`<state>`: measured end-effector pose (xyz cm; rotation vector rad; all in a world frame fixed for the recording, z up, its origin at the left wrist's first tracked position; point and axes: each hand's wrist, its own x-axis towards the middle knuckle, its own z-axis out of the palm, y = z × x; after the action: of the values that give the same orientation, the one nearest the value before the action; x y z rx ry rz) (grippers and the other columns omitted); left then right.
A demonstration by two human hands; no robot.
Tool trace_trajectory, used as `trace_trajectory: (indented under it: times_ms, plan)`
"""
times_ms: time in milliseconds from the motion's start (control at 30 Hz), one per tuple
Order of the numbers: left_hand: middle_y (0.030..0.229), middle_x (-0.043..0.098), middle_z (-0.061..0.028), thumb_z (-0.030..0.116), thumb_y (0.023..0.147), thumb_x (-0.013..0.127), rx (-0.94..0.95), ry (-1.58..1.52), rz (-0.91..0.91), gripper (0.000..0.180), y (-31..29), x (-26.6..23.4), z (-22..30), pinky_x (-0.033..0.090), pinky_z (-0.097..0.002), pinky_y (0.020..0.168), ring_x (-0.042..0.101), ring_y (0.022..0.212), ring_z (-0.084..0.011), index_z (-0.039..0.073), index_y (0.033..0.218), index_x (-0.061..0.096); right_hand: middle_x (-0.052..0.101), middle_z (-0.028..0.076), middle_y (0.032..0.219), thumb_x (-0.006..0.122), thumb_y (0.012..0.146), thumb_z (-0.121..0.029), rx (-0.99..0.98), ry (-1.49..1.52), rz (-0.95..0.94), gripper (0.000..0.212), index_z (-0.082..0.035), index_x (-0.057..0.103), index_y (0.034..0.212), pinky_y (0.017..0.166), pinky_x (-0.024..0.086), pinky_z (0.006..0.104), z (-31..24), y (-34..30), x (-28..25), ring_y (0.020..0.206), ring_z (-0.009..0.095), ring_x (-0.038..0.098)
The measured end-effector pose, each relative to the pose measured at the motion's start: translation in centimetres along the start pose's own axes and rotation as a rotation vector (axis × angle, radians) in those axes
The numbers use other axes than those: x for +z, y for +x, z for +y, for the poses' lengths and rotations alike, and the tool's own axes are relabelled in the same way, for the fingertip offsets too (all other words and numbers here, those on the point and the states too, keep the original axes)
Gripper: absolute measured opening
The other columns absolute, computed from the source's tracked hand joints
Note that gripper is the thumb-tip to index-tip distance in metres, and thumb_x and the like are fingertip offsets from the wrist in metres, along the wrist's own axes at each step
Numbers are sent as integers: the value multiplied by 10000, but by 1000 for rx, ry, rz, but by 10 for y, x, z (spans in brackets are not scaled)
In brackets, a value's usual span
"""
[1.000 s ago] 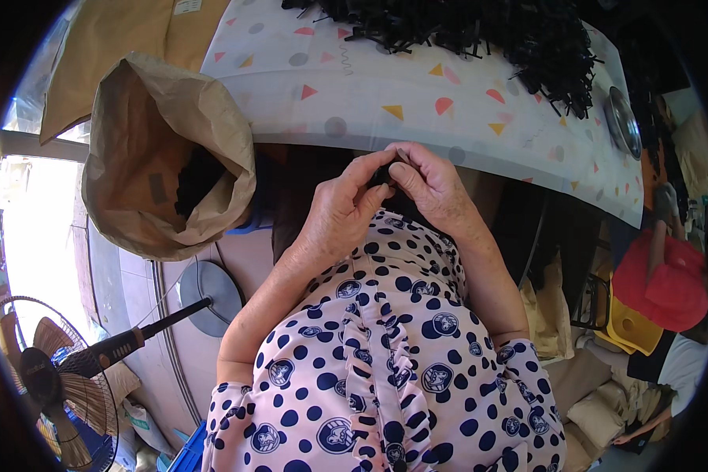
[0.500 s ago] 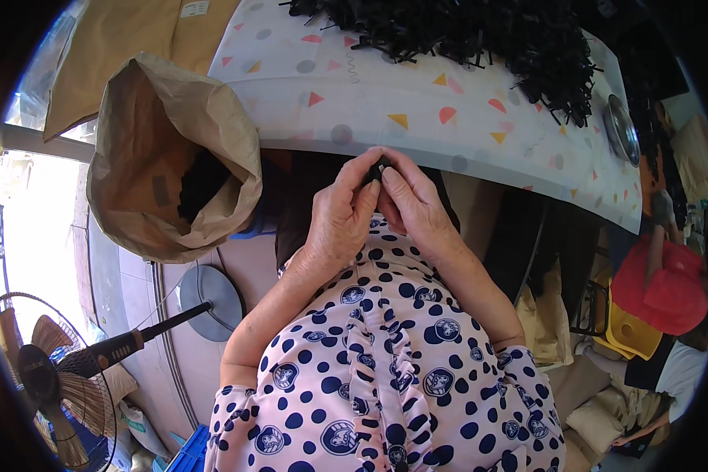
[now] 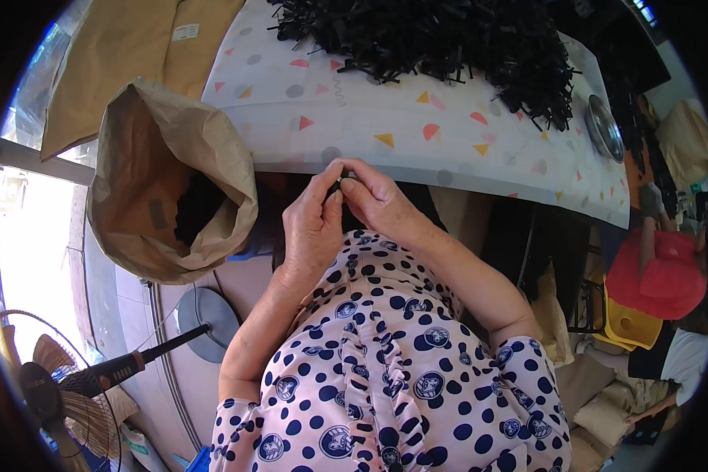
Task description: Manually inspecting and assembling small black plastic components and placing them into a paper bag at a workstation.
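The person's left hand (image 3: 311, 224) and right hand (image 3: 385, 208) meet in front of the body, just beside the near edge of the counter (image 3: 370, 134). Thumbs and fingers of both are closed on a small dark piece (image 3: 341, 186), pinched between the fingertips and mostly hidden by them, so its exact shape cannot be told. A white cloth with coloured triangles, half-circles and grey dots covers the counter. Toward its far side lies a heap of thin black pieces (image 3: 440, 39), well apart from the hands, and a round metal bowl (image 3: 605, 128) is near the right end. To the left, a brown paper bag (image 3: 224, 157) gapes open, with black material (image 3: 199, 208) inside. A standing fan (image 3: 47, 389) is at lower left; a person in red (image 3: 654, 271) is at far right, near a yellow chair (image 3: 632, 322).
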<state>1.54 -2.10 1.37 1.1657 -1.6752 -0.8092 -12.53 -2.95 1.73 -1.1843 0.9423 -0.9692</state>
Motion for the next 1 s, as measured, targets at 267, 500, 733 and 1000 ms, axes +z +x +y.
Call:
trace_trajectory:
  times_ms: [267, 500, 733, 1000]
  plan:
    - [1018, 640, -141, -8, 859, 560, -2, 438, 332, 308, 23, -120, -15, 498, -281, 752, 647, 834, -190, 45, 1163, 569, 538, 5, 711, 592, 916, -221, -364, -589, 640, 379, -96, 490, 1260, 468, 353, 224, -7, 89, -141, 534, 67, 426]
    - [1283, 484, -158, 54, 858, 587, 109, 724, 295, 349, 25, -125, -23, 488, -328, 771, 550, 1064, -264, 67, 1204, 546, 547, -11, 720, 590, 910, -207, -27, -102, 515, 159, -83, 595, 1010, 389, 253, 207, -29, 118, -185, 473, 26, 370]
    - [1221, 531, -168, 86, 834, 643, -124, -76, -104, 492, 48, -26, 8, 503, -310, 709, 636, 825, -215, 38, 1290, 465, 595, 0, 775, 554, 935, -162, -288, -432, 519, 136, -54, 618, 986, 488, 339, 178, -39, 65, -152, 552, 25, 429]
    - [1102, 569, -174, 100, 820, 660, -216, -394, -361, 587, 76, 34, 3, 497, -274, 669, 627, 753, -164, -6, 1335, 398, 628, 13, 809, 529, 934, -49, -363, -637, 272, 91, -21, 603, 980, 544, 411, 187, -11, -10, -81, 595, 48, 480]
